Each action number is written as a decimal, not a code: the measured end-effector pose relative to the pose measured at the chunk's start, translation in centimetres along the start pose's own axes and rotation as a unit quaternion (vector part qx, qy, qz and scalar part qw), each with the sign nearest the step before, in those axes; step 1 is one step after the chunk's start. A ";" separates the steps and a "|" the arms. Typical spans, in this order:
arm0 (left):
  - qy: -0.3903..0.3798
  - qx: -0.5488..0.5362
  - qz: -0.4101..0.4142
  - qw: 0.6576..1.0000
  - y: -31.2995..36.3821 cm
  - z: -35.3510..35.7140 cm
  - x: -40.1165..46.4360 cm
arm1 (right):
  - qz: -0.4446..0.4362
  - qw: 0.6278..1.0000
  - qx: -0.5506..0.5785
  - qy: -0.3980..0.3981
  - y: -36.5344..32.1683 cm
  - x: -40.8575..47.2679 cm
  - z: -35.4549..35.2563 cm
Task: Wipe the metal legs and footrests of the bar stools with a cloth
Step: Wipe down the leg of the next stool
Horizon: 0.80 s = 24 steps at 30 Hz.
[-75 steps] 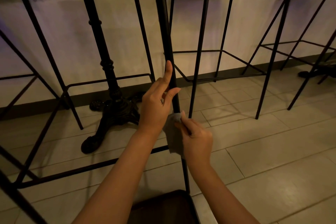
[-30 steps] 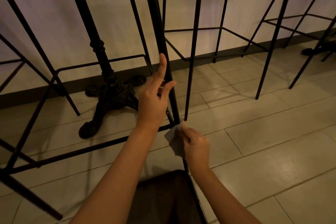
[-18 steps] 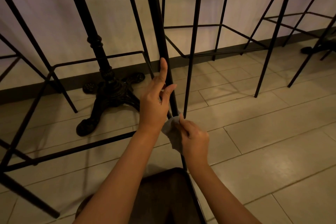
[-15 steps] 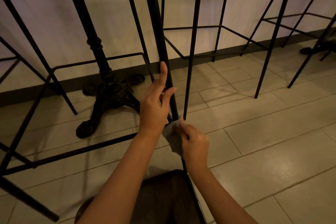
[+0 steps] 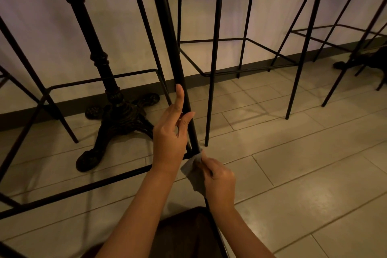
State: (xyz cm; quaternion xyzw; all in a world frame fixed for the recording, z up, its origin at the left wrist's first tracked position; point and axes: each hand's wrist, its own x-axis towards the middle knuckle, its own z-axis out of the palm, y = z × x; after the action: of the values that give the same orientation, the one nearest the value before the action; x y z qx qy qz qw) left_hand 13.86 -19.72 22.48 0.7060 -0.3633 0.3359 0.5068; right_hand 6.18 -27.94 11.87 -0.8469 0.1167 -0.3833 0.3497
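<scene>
The left hand (image 5: pixel 169 142) sits at the centre of the frame against the near stool leg (image 5: pixel 167 33), a thick black bar slanting down from the top centre. Its index finger lies straight along the leg, the thumb points right across the leg, and the other fingers curl behind it, so the hand grips the leg. Just below and right, the right hand (image 5: pixel 218 181) pinches a grey cloth (image 5: pixel 193 170) between thumb and fingers and holds the cloth's top edge on the leg, at the joint where the footrest (image 5: pixel 73 191) meets it. The footrest runs from that joint to the lower left edge. A cast table base (image 5: pixel 117 119) stands left of centre on the tiled floor (image 5: pixel 303 174). More stool legs (image 5: pixel 215 48) stand right of centre and further right, along the wall (image 5: pixel 62 52).
</scene>
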 end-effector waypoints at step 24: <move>-0.008 0.008 0.008 1.000 -0.3 0.2 -0.6 | 0.034 0.999 0.010 -0.003 1.6 -1.9 0.8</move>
State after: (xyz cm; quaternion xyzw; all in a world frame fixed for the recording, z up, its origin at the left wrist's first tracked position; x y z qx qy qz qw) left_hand 13.83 -19.76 21.74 0.7094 -0.3701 0.3374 0.4958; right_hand 5.59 -27.78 9.30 -0.8398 0.1405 -0.3702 0.3714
